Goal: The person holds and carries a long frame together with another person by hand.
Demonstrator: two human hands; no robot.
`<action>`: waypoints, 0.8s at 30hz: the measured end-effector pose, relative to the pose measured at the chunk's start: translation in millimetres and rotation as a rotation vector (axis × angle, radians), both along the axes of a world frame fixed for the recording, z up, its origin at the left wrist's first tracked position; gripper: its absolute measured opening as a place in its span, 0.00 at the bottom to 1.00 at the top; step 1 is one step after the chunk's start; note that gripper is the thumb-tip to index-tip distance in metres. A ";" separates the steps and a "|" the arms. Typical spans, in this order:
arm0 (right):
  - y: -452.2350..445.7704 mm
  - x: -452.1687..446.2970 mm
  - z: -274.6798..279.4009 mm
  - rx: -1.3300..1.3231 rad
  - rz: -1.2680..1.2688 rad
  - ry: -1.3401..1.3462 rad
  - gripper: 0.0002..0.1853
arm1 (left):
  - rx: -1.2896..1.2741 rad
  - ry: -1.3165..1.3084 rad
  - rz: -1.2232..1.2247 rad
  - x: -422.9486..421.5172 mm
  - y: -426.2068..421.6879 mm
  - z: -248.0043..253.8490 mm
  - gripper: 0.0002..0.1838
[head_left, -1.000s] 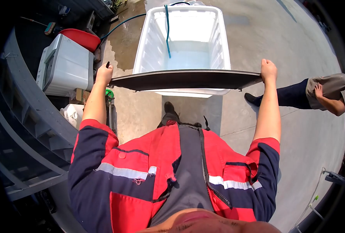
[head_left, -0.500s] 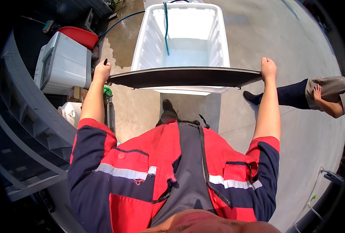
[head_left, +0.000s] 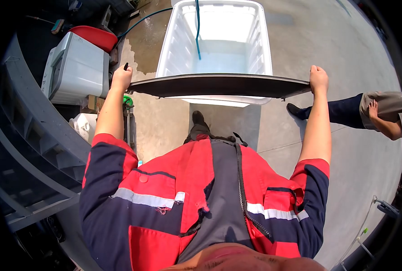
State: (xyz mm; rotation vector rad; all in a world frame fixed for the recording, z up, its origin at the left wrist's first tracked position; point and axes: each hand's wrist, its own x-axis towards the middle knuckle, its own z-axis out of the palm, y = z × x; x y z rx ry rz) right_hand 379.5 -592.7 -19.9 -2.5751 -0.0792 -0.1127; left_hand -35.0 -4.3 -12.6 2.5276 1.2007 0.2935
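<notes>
A wide, thin black panel is stretched out level in front of me, seen nearly edge-on. My left hand is closed round its left end, with a small black piece sticking up above the fist. At the opposite end, my right hand grips the panel's edge. Beyond and partly behind the panel stands a large white plastic tub with water in the bottom. A teal hose hangs down into the tub. The panel hides part of the tub's near side.
At the left are a grey-white appliance-like box, a red basin, a white container and grey metal steps. Another person's boot-clad leg reaches in from the right. Wet concrete lies left of the tub.
The whole view has shifted slightly, so the tub and panel sit a little higher and further right. Both hands keep their grip on the panel.
</notes>
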 end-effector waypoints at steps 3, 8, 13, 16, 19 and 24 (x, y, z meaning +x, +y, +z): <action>1.0 -5.5 6.4 0.006 -0.010 0.041 0.22 | -0.019 -0.007 -0.001 -0.8 -1.8 0.4 0.19; -0.2 -1.0 2.9 -0.018 -0.002 0.047 0.23 | -0.035 0.011 0.004 0.1 -5.6 6.4 0.19; -1.0 -1.3 2.4 -0.043 -0.005 0.030 0.24 | -0.022 -0.009 -0.004 -0.5 -5.4 4.9 0.19; -1.6 1.0 1.2 -0.042 0.001 0.059 0.24 | -0.046 0.029 0.018 0.1 -5.1 6.7 0.19; -1.4 -1.0 3.9 -0.048 0.009 0.068 0.24 | -0.055 0.001 0.022 -0.1 -5.4 5.7 0.19; -0.3 -2.9 4.8 -0.049 0.004 0.047 0.24 | -0.028 0.001 0.002 0.2 -1.6 3.3 0.19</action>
